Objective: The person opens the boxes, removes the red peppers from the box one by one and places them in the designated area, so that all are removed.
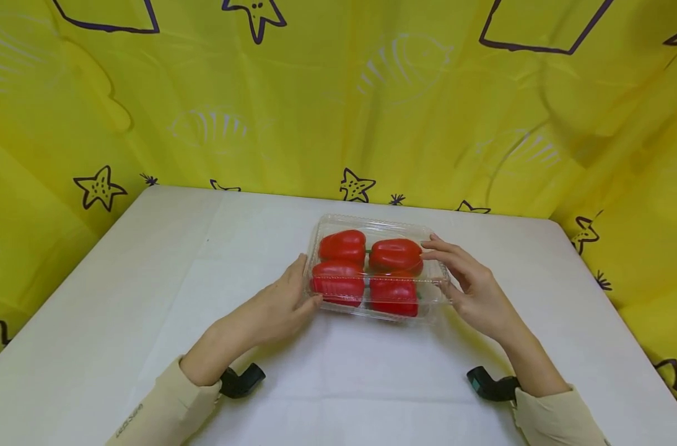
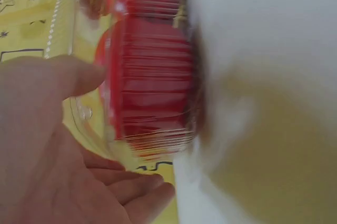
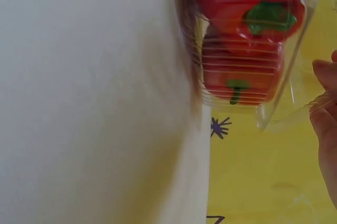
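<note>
A clear plastic clamshell container (image 1: 374, 223) sits on the white table with several red bell peppers (image 1: 396, 255) inside. My left hand (image 1: 282, 306) is at its left end; the thumb touches the front left corner and the other fingers lie fairly straight along the side. At the right end, my right hand (image 1: 477, 291) pinches the thin clear edge of the lid between thumb and fingers. In the right wrist view that clear edge (image 3: 300, 121) stands apart from the container's body, and green stems (image 3: 238, 84) show on the peppers (image 3: 242, 68).
The white table (image 1: 327, 384) extends around the container. A yellow curtain (image 1: 316, 124) with starfish and fish drawings hangs behind it and along both sides. Black wrist-worn devices (image 1: 242, 380) sit under both forearms, beside the beige sleeves (image 1: 168, 402).
</note>
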{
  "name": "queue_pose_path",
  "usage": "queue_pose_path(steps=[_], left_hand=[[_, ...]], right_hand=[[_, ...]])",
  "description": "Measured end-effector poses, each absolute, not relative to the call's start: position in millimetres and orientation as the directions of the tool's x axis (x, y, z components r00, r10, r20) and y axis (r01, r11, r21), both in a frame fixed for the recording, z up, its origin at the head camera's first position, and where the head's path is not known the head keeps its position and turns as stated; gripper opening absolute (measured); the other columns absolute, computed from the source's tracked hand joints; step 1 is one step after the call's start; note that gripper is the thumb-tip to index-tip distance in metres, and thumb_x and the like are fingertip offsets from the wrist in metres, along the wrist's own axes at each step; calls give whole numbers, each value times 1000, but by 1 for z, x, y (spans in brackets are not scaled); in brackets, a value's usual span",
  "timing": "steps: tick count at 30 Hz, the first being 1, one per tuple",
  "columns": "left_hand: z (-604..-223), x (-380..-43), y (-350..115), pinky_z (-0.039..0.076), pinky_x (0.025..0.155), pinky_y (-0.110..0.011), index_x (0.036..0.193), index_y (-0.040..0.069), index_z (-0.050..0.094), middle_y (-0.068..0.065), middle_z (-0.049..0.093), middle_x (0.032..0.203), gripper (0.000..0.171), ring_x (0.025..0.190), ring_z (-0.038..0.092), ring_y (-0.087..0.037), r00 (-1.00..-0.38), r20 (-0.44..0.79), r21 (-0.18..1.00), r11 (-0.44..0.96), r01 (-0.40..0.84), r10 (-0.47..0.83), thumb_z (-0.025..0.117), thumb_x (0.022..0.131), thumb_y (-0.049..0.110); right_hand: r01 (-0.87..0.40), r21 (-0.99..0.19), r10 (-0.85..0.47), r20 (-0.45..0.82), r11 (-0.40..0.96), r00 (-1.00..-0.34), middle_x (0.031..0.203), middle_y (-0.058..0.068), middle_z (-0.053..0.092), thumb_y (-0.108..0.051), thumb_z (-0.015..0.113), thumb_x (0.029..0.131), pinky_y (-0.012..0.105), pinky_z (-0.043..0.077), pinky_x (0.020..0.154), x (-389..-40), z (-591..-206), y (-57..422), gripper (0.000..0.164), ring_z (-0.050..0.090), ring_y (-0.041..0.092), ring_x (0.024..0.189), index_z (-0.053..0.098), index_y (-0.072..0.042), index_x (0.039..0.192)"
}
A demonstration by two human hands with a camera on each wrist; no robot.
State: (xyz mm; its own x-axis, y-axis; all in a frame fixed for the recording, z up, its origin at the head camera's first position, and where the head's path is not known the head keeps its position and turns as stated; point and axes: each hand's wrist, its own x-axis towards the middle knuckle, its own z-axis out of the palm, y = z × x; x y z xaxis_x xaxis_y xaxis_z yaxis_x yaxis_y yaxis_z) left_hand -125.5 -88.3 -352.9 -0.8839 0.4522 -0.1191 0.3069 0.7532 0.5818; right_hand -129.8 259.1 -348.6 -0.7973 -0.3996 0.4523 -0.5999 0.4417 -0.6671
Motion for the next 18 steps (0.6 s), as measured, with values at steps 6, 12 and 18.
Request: queue_pose_path(steps=[6, 12, 18], left_hand=[[-346, -125, -94, 28, 120, -51, 158, 1, 6, -19, 16, 165, 98, 152, 22, -35, -880, -112, 564, 759, 326, 461, 58, 95, 54], [-342, -125, -98, 27, 121, -50, 159, 4, 4, -16, 11, 167, 98, 154, 17, -33, -877, -116, 556, 762, 331, 466, 58, 95, 55], [-343, -127, -99, 28, 120, -50, 158, 1, 9, -16, 9, 167, 90, 154, 16, -34, -864, -127, 527, 770, 358, 488, 55, 98, 49]], right_hand=[[-614, -668, -401, 471, 419, -786, 142, 18, 53, 26, 55, 84, 13, 37, 108, -130, -344, 263, 51, 36, 17, 147, 60, 1, 128], [-628, -667, -401, 489, 401, -775, 144, 19, 52, 24, 55, 85, 14, 38, 108, -130, -341, 263, 52, 37, 18, 147, 60, -4, 128], [-614, -681, -374, 491, 399, -787, 145, 21, 50, 24, 57, 84, 13, 38, 108, -130, -341, 262, 57, 37, 16, 146, 55, -1, 135]])
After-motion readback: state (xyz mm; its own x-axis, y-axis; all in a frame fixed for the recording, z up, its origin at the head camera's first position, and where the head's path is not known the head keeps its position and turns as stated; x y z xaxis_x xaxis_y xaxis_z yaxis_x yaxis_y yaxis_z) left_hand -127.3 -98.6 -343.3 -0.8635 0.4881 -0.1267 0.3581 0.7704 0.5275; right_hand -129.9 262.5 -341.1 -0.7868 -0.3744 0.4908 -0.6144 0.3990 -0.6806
